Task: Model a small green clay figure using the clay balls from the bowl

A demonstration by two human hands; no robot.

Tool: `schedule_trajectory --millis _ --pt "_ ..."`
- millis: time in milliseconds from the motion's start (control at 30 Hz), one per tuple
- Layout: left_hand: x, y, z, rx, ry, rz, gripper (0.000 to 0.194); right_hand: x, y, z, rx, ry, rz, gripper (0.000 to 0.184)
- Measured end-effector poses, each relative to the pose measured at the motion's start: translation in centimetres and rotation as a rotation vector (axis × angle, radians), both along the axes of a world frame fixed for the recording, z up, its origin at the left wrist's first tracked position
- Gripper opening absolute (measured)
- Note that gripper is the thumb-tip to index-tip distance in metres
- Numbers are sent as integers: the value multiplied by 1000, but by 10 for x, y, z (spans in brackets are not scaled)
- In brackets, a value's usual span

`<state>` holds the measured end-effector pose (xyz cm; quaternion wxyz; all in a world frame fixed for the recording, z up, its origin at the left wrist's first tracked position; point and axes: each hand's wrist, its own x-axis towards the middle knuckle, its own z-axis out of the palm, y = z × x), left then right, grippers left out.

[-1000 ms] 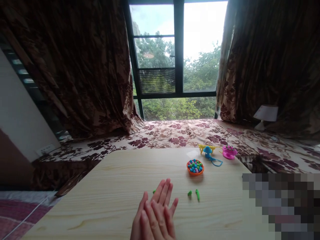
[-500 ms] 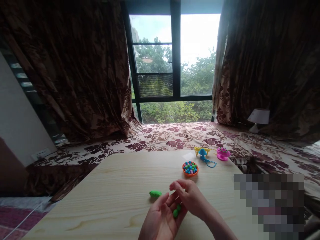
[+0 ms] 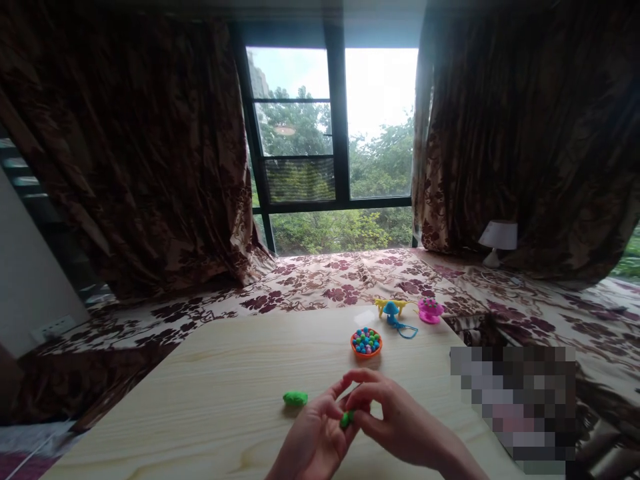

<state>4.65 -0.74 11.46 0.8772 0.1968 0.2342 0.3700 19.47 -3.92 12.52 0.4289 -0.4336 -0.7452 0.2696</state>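
My left hand and my right hand meet low over the wooden table. Fingertips of both pinch a small piece of green clay between them. A second lump of green clay lies on the table just left of my hands. Farther back stands an orange bowl filled with several coloured beads.
Near the table's far edge lie a blue and yellow toy with a blue cord and a pink toy. A flowered cloth covers the ledge behind, under a window with dark curtains. A small white lamp stands at the right.
My hands were pressed flat together; they came apart with green clay in the left palm, and now both pinch that piece. The view has tilted down and turned right a little.
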Motion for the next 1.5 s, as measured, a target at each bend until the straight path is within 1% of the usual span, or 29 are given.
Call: schedule_trajectory --millis 67,133,200,300,400,467,567,667,733,800,900,1000,1133,1300,1400,1500 --pt "3 2 -3 38 33 22 55 2 2 0 19 42 -21 22" --pt "8 6 -4 87 79 58 48 4 8 -1 32 101 -54 19" --pt "12 10 -5 110 148 97 41 6 15 -4 12 154 -80 15" --pt "15 16 -5 154 270 149 38 7 26 -10 -41 201 -103 12" --pt "15 24 -5 306 447 188 32 10 34 -14 -81 265 -91 15" --pt "16 32 -6 412 556 226 30 16 41 -17 -67 306 -121 19" --pt "20 56 -9 509 686 320 34 30 58 -21 -6 300 -234 23" --pt "32 92 -16 621 845 391 32 44 79 -28 46 218 -346 20" --pt "41 114 -23 713 939 396 28 48 91 -33 89 129 -403 19" --pt "50 132 -30 804 1025 391 25 48 98 -36 133 35 -430 22" --pt "59 147 -38 917 1142 369 25 45 103 -39 182 -85 -439 27" --pt "62 152 -42 996 1230 315 23 43 105 -42 211 -171 -438 31" --pt "62 153 -45 1064 1285 261 23 43 106 -47 228 -245 -432 35" --pt "59 154 -46 1082 1315 280 25 41 110 -49 241 -295 -432 34" --pt "58 155 -47 1098 1306 296 26 44 109 -45 245 -306 -450 31" --pt "57 156 -47 1119 1284 298 26 50 102 -40 240 -317 -473 28"
